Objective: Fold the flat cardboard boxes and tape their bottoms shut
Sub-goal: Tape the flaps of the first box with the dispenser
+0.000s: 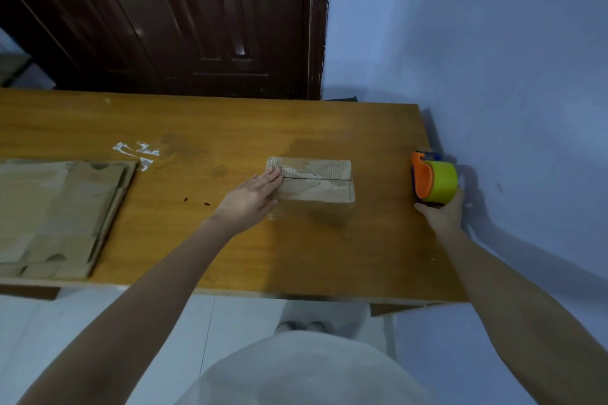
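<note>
In the middle of the table (378, 256) stands the folded box (312, 189), with its bottom flaps turned up and closed along a dark seam. My left hand (253, 196) lies flat on the left end of the flaps, the fingers straight, and it presses them down. Well apart, at the right edge of the table, my right hand (441, 212) is closed around the tape dispenser (434, 181), an orange frame with a yellow-green roll.

I judge that the folding of this box is done and the taping is the step in hand. The seam looks not taped, but the picture is soft here and I cannot be sure. The next move, I think, needs the dispenser brought over to one end of the seam, while the left hand keeps the flaps level and together.

At the left end of the table lies a stack of flat boxes (59, 214), waiting. White tape scraps (138, 153) stick on the wood beside it. Behind are a dark wooden door (197, 16) and a pale blue wall (477, 43).
</note>
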The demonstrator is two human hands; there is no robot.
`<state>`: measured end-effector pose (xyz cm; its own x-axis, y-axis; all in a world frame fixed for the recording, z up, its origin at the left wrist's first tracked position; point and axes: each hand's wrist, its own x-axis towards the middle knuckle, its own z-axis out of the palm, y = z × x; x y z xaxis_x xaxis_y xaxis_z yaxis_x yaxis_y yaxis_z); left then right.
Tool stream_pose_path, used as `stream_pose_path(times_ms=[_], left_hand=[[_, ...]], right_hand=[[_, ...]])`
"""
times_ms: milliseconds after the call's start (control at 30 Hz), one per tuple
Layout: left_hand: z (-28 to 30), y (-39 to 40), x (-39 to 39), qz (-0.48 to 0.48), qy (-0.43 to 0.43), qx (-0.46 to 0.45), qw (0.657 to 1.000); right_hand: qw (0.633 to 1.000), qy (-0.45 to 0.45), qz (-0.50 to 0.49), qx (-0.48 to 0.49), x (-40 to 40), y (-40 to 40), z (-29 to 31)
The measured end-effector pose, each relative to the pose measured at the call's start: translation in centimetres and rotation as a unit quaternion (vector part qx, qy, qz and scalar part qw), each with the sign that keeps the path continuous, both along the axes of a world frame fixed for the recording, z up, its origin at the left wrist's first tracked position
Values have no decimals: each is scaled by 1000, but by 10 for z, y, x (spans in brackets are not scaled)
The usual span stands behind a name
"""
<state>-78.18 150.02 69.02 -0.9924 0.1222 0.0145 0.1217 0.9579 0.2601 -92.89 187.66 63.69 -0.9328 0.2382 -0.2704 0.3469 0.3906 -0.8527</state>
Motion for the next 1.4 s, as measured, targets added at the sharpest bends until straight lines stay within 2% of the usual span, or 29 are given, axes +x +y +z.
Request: stream_pose_path(times_ms=[67, 200, 400, 567, 667, 833, 933, 1067, 1200, 1300, 1400], left_hand=[[1, 2, 0, 7, 3, 5, 1000], [3, 4, -3, 19, 12, 14, 1000], [17, 11, -22, 9, 32, -71, 997], [19, 12, -26, -5, 12, -140, 990], [27, 19, -32, 1, -23, -177, 984], [40, 29, -47, 74, -125, -105, 984], [40, 30, -42, 104, -116, 21, 988], [34, 31, -38, 117, -99, 81, 985], [33, 30, -36, 189, -94, 200, 957], [37, 37, -41, 246, -119, 217, 937], [42, 49, -47, 265, -144, 163, 939]], right_hand=[[1000, -14, 14, -16, 1, 3, 8], [997, 15, 3, -73, -1, 4, 6], [993, -29, 4, -116, -5, -6, -1], [993, 14, 33, -112, -5, -17, 18], [985, 47, 93, -137, -5, -26, 45], [952, 72, 196, -224, 2, -57, 96], [928, 64, 240, -276, 11, -81, 123], [915, 41, 277, -292, 19, -100, 134], [901, 17, 297, -315, 27, -107, 138], [889, -14, 306, -340, 32, -110, 142], [885, -36, 326, -332, 36, -110, 143]])
